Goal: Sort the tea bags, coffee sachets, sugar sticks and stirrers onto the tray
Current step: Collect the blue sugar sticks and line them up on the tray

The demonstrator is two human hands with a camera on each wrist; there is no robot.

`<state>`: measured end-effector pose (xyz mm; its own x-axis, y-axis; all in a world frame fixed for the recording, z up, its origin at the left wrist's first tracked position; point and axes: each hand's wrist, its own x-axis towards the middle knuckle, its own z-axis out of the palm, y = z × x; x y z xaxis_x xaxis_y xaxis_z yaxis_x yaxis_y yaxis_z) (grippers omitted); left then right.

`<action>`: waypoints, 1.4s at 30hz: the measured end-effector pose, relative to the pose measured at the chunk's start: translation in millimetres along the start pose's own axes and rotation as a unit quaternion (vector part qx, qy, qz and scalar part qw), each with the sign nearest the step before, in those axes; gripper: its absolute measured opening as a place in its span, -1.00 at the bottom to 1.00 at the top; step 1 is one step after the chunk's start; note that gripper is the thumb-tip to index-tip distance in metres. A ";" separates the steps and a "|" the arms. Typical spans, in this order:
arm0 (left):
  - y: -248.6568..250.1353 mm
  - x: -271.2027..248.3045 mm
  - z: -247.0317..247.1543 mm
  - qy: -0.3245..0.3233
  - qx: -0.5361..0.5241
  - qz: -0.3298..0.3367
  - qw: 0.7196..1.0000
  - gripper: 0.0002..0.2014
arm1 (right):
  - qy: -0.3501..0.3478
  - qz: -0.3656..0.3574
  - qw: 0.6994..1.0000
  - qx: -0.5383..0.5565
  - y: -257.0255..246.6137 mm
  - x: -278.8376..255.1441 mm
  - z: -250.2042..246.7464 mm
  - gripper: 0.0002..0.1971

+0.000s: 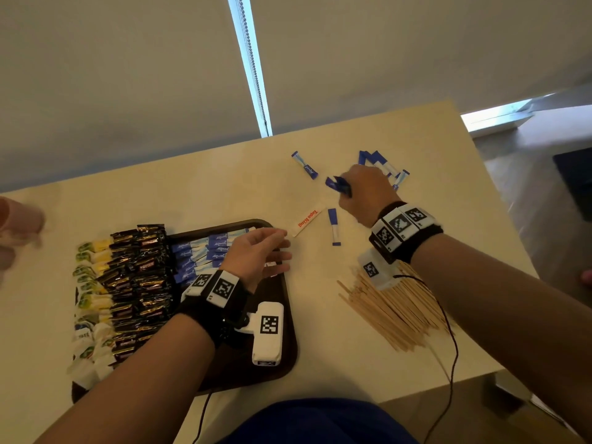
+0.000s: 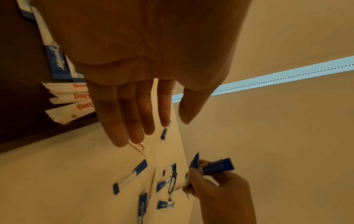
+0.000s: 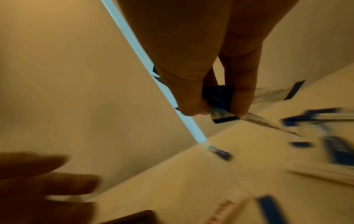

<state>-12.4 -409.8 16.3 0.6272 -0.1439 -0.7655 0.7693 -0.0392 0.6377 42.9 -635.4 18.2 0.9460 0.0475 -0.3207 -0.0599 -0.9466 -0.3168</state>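
Note:
A dark brown tray (image 1: 282, 322) holds rows of tea bags (image 1: 91, 283), black coffee sachets (image 1: 137, 283) and blue sugar sticks (image 1: 205, 251). My left hand (image 1: 259, 254) hovers flat over the tray's far right corner with straight fingers (image 2: 132, 121), holding nothing. My right hand (image 1: 362, 193) pinches a small bunch of blue sugar sticks (image 1: 338, 184) (image 3: 218, 100) above the table. More blue sticks (image 1: 384, 165) lie scattered beside it. A white stick with red lettering (image 1: 306, 221) lies just past the tray.
A heap of wooden stirrers (image 1: 394, 306) lies on the table under my right forearm. Single blue sticks (image 1: 306, 166) (image 1: 333, 225) lie apart on the beige table (image 1: 224, 187). Another person's hand (image 1: 16, 225) shows at the left edge. The table's right edge is near.

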 end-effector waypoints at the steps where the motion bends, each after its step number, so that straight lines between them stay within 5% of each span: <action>1: 2.7 -2.3 1.1 -0.015 -0.029 -0.010 0.999 -0.69 | -0.004 -0.036 0.999 0.012 -17.0 -7.0 -4.3 -0.90; 7: -2.0 -13.8 -0.5 -0.129 -0.103 0.054 0.985 0.09 | -0.070 -0.175 0.982 0.023 -101.6 -42.8 5.1 -0.80; 9: -6.9 -17.8 -4.4 -0.120 -0.130 0.077 0.981 0.03 | -0.098 -0.161 0.982 0.018 -118.6 -44.3 10.1 -0.76; 12: -13.6 -21.1 -15.2 -0.077 -0.181 0.090 0.976 -0.35 | -0.104 -0.151 0.983 0.019 -137.1 -45.6 18.4 -0.65; 15: -18.6 -22.1 -29.2 -0.007 -0.222 0.071 0.973 -0.33 | -0.091 -0.145 0.978 0.123 -149.1 -52.0 30.9 -0.84; 20: -21.5 -26.9 -66.7 0.053 -0.282 0.020 0.958 -0.60 | -0.098 -0.184 0.937 0.280 -168.2 -61.9 53.6 -0.67; 24: -23.6 -35.0 -95.2 0.061 -0.266 0.014 0.962 -0.61 | -0.125 -0.138 0.914 0.361 -181.4 -66.5 61.1 -0.56; 32: -24.5 -49.2 -127.1 0.002 -0.214 0.023 0.977 -0.72 | 0.000 -0.117 0.967 0.225 -210.6 -68.5 72.9 -0.89; 37: -25.6 -56.9 -149.2 -0.035 -0.170 0.028 0.984 -0.76 | 0.045 -0.074 0.960 0.266 -213.2 -62.1 77.6 -0.80; 39: -25.0 -61.4 -154.4 -0.061 -0.142 0.029 0.988 -0.78 | -0.027 -0.044 0.954 0.295 -212.7 -59.2 78.2 -0.72; 42: -25.3 -67.3 -160.1 -0.089 -0.117 0.028 0.989 -0.78 | -0.162 -0.015 0.881 0.445 -214.2 -63.6 76.7 -0.71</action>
<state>-54.6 -240.7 37.9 0.6547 -0.3118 -0.6886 0.7537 0.2001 0.6260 -28.9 -411.2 38.0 0.8196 0.2935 -0.4922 -0.3981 -0.3262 -0.8574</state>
